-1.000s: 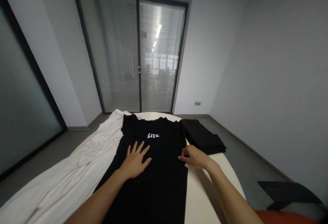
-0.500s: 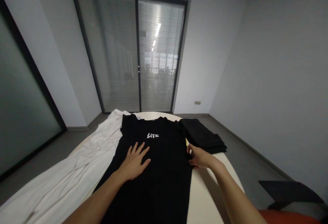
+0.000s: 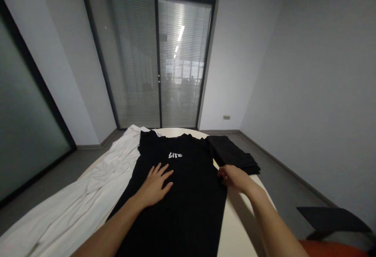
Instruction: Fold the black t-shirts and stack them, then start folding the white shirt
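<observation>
A black T-shirt [image 3: 188,198] with white "LIFE" lettering lies spread over the table, its neck at the far end. My left hand [image 3: 155,186] rests flat on the shirt below the lettering, fingers spread. At the shirt's right edge, my right hand [image 3: 233,176] has its fingers closed on the black fabric. A small yellow bit [image 3: 213,162] shows just beyond that hand, between the shirt and a dark folded garment [image 3: 232,153].
White cloth [image 3: 96,184] is heaped along the left side and hangs towards me. The pale table [image 3: 239,225] has a rounded edge. A chair [image 3: 335,221] with a black part and an orange-red seat stands low on the right. Glazed panels with blinds [image 3: 182,92] are ahead.
My right hand has moved a little to the right, drawing the shirt's right edge outward with it. My left hand stays nearly in place on the shirt.
</observation>
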A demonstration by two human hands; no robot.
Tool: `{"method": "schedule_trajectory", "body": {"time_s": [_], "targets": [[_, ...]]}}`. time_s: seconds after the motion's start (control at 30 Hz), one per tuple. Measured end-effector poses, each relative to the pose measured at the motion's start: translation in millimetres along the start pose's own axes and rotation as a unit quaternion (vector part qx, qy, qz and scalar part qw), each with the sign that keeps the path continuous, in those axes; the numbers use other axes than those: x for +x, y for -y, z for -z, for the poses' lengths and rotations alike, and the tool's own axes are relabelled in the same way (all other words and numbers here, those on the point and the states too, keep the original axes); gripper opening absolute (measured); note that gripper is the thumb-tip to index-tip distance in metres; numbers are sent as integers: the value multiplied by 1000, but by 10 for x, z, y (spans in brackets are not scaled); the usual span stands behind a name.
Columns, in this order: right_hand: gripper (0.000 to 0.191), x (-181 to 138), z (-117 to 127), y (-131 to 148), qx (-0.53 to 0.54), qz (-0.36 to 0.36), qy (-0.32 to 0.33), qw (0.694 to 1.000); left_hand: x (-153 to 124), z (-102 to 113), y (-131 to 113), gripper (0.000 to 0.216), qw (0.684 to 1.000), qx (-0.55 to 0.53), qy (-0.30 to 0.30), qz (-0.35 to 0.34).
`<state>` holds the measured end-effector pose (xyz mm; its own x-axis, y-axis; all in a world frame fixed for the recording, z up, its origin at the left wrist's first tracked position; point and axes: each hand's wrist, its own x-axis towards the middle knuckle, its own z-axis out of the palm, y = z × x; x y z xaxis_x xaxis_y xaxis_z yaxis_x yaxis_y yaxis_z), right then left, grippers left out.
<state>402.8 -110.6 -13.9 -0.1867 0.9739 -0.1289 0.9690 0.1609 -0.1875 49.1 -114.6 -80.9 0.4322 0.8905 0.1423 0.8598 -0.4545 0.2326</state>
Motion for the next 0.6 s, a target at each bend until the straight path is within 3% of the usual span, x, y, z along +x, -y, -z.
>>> {"method": "schedule_trajectory", "body": {"time_s": [0.07, 0.13, 0.23, 0.33, 0.43, 0.53, 0.6], "targets": [[21, -11, 28, 121, 37, 51, -20, 998, -3, 9, -22, 46, 999, -8, 2, -34], [20, -33, 23, 293, 119, 131, 1, 984, -5, -4, -33, 45, 999, -17, 3, -51], [37, -73, -61, 573, 235, 234, 119, 936, -4, -54, -15, 48, 998, -26, 6, -54], [46, -93, -183, 766, 276, 254, 210, 903, -2, -89, 11, 49, 998, -25, 8, -55], [39, -90, -238, 809, 296, 254, 253, 886, -2, -79, 12, 49, 998, -27, 12, -53], [30, -113, -139, 704, 345, 239, 306, 855, -3, -57, 8, 49, 998, -30, 16, -50], [32, -166, 15, 569, 397, 229, 346, 818, -3, -56, 13, 49, 998, -32, 21, -49]]}}
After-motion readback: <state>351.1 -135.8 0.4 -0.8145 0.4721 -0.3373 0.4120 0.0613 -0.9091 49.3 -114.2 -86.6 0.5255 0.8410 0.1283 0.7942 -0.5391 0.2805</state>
